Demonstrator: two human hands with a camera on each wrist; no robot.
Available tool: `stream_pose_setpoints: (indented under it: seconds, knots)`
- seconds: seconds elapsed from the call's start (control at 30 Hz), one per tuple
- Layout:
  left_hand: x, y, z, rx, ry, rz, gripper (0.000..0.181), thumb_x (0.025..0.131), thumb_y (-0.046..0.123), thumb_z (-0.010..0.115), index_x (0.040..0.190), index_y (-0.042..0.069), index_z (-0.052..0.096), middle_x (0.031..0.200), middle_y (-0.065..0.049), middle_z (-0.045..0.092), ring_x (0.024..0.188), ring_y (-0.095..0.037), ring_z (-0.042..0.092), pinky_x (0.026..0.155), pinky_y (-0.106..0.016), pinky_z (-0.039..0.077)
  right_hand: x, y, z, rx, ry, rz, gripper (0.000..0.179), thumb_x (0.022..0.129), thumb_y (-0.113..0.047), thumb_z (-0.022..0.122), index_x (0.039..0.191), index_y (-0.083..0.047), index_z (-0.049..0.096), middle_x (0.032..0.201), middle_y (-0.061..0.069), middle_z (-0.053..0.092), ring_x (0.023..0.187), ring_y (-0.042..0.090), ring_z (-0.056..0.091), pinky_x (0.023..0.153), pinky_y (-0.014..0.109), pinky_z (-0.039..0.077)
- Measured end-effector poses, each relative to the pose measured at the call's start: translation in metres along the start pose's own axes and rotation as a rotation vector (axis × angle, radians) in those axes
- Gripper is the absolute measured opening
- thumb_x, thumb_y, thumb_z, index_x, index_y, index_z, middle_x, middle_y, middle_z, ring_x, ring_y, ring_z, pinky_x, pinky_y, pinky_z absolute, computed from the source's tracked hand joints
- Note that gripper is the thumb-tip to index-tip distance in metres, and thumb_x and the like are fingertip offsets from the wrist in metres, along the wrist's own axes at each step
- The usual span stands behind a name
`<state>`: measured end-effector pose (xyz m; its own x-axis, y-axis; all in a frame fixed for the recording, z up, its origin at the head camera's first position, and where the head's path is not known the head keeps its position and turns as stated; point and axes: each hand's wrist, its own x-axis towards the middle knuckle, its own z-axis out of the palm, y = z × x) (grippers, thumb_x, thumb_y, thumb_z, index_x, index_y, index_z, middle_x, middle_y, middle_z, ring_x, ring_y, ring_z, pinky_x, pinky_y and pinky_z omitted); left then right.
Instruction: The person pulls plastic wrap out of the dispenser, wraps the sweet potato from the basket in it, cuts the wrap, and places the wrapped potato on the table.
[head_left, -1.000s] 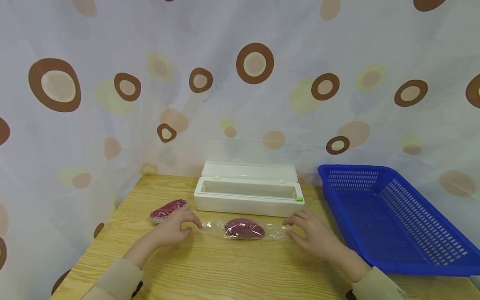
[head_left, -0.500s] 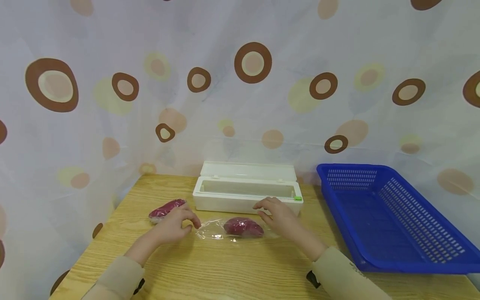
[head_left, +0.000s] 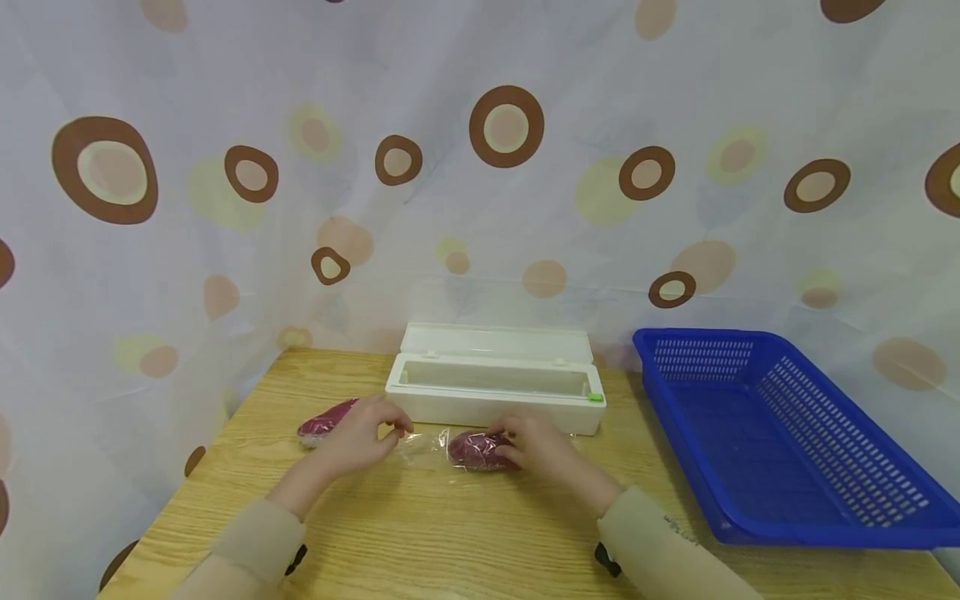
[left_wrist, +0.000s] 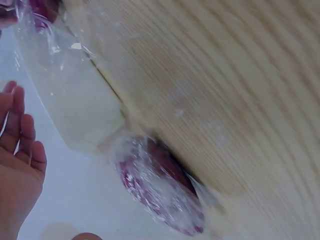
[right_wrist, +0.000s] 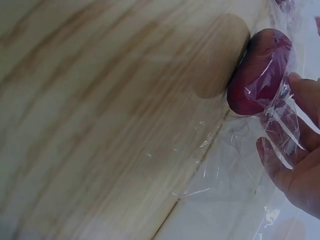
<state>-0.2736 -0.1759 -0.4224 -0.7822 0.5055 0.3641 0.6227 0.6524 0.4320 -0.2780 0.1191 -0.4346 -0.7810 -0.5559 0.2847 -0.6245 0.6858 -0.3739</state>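
A purple sweet potato (head_left: 474, 451) lies on the table in clear plastic wrap (head_left: 420, 447), whose loose end stretches leftward. My right hand (head_left: 538, 447) is at the potato's right end; in the right wrist view its curled fingers and thumb gather the wrap (right_wrist: 280, 125) beside the potato (right_wrist: 262, 72). My left hand (head_left: 360, 435) is at the wrap's left end, thumb and forefinger close together. Seen from the left wrist, this hand (left_wrist: 20, 155) has loosely bent fingers with nothing visible between them. Partly behind it lies a second wrapped sweet potato (head_left: 326, 418).
Behind the hands stands a white wrap dispenser box (head_left: 495, 407) with its lid raised and a green slider (head_left: 595, 397) at right. A blue plastic basket (head_left: 757, 454) takes up the right side of the wooden table (head_left: 420, 542). A dotted curtain hangs behind.
My right hand has come left from the wrap's right end, over the dispenser's front, down to the potato. The left hand has shifted slightly right and its fingers have drawn closer together.
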Motion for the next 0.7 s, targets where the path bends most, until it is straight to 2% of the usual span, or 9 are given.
stream_pose_setpoints:
  seconds: [0.1, 0.17, 0.23, 0.37, 0.43, 0.57, 0.7]
  knots:
    - [0.011, 0.008, 0.007, 0.028, 0.055, 0.010, 0.013, 0.084, 0.004, 0.064, 0.090, 0.013, 0.071, 0.086, 0.006, 0.065, 0.085, -0.014, 0.055, 0.078, -0.033, 0.046, -0.001, 0.000, 0.002, -0.048, -0.001, -0.010, 0.026, 0.080, -0.014, 0.075, 0.104, -0.008, 0.067, 0.100, 0.005, 0.066, 0.093, 0.021, 0.061, 0.081, 0.037, 0.051]
    - [0.018, 0.014, 0.014, 0.052, 0.054, 0.011, 0.013, 0.085, 0.008, 0.065, 0.095, 0.014, 0.070, 0.091, 0.005, 0.065, 0.089, -0.014, 0.057, 0.080, -0.033, 0.048, -0.002, -0.001, 0.003, -0.059, 0.001, -0.011, 0.028, 0.079, -0.014, 0.075, 0.105, -0.009, 0.066, 0.100, 0.005, 0.066, 0.092, 0.020, 0.060, 0.080, 0.036, 0.052]
    - [0.026, 0.019, 0.022, 0.064, 0.016, 0.012, 0.018, 0.085, 0.013, 0.067, 0.103, 0.014, 0.068, 0.099, 0.003, 0.066, 0.094, -0.016, 0.059, 0.083, -0.035, 0.049, -0.002, -0.001, 0.003, -0.058, 0.002, -0.009, 0.030, 0.079, -0.014, 0.076, 0.107, -0.009, 0.066, 0.101, 0.004, 0.065, 0.092, 0.020, 0.060, 0.079, 0.035, 0.052]
    - [0.039, 0.028, 0.040, 0.038, -0.118, -0.004, 0.038, 0.084, 0.025, 0.071, 0.119, 0.011, 0.062, 0.119, -0.005, 0.063, 0.111, -0.024, 0.057, 0.096, -0.042, 0.045, -0.002, 0.000, 0.003, -0.056, 0.007, -0.011, 0.036, 0.078, -0.015, 0.077, 0.111, -0.010, 0.065, 0.103, 0.003, 0.064, 0.091, 0.019, 0.061, 0.079, 0.034, 0.052]
    - [0.044, 0.030, 0.048, 0.054, -0.169, -0.006, 0.049, 0.081, 0.032, 0.073, 0.122, 0.009, 0.060, 0.122, -0.007, 0.061, 0.114, -0.026, 0.055, 0.098, -0.043, 0.043, -0.002, 0.001, 0.004, -0.059, 0.009, -0.014, 0.038, 0.077, -0.017, 0.078, 0.112, -0.010, 0.064, 0.103, 0.004, 0.064, 0.090, 0.019, 0.061, 0.077, 0.033, 0.052]
    - [0.046, 0.031, 0.058, 0.089, -0.217, -0.003, 0.061, 0.073, 0.038, 0.078, 0.124, 0.009, 0.060, 0.119, -0.006, 0.062, 0.110, -0.024, 0.057, 0.097, -0.040, 0.043, -0.002, 0.003, 0.006, -0.076, 0.000, -0.019, 0.039, 0.076, -0.021, 0.079, 0.110, -0.009, 0.065, 0.103, 0.004, 0.063, 0.090, 0.019, 0.060, 0.078, 0.033, 0.052]
    - [0.045, 0.031, 0.062, 0.039, -0.240, -0.014, 0.055, 0.072, 0.034, 0.080, 0.118, 0.010, 0.063, 0.113, -0.003, 0.066, 0.103, -0.018, 0.060, 0.092, -0.033, 0.046, -0.002, 0.005, 0.007, -0.087, -0.021, -0.030, 0.037, 0.076, -0.022, 0.079, 0.109, -0.010, 0.066, 0.105, 0.003, 0.064, 0.094, 0.019, 0.060, 0.081, 0.034, 0.051]
